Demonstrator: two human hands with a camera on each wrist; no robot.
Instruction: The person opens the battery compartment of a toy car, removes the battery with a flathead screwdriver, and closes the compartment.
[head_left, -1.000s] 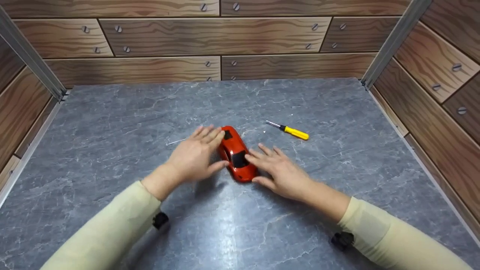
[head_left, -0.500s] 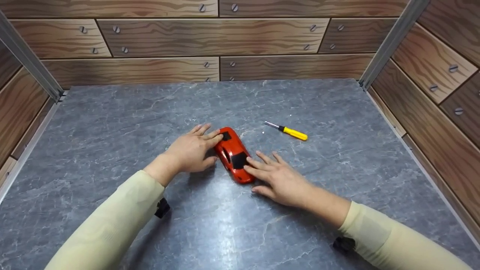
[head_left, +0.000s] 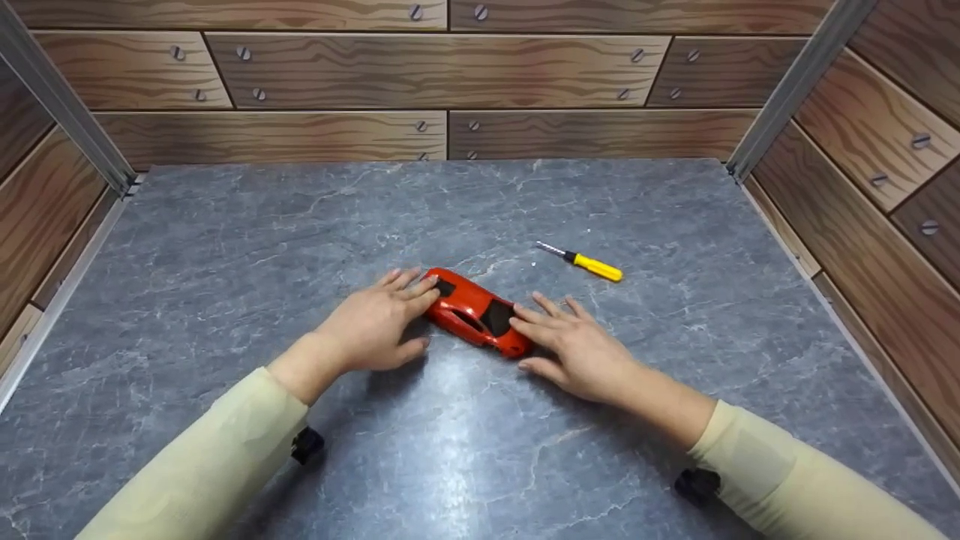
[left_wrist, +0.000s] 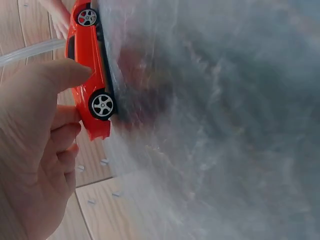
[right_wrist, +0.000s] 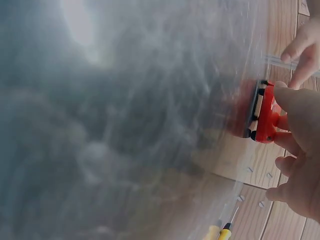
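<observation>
A red toy car (head_left: 466, 298) with black windows stands on its wheels on the grey marbled table, lying diagonally between both hands. My left hand (head_left: 371, 322) has extended fingers, the index fingertip touching the car's far left end by the small black window. At the near right end, my right hand (head_left: 589, 352) is spread, its fingertips on the large black window and its thumb near the bumper. The left wrist view catches the car's silver-spoked wheels (left_wrist: 102, 105) from the side, with the left thumb (left_wrist: 75, 73) overlapping its body. In the right wrist view, fingers sit close to the car's end.
A yellow-handled screwdriver (head_left: 596, 267) lies to the right beyond the car. Small white specks (head_left: 533, 264) dot the table near its tip. Wood-patterned panels (head_left: 435, 71) wall the back and both sides, with metal posts (head_left: 795, 86) in the corners.
The car has turned counterclockwise, from pointing mostly away to lying more crosswise. The left hand moved left and nearer with its far end. A thin rod seen earlier beside the left hand is hidden now.
</observation>
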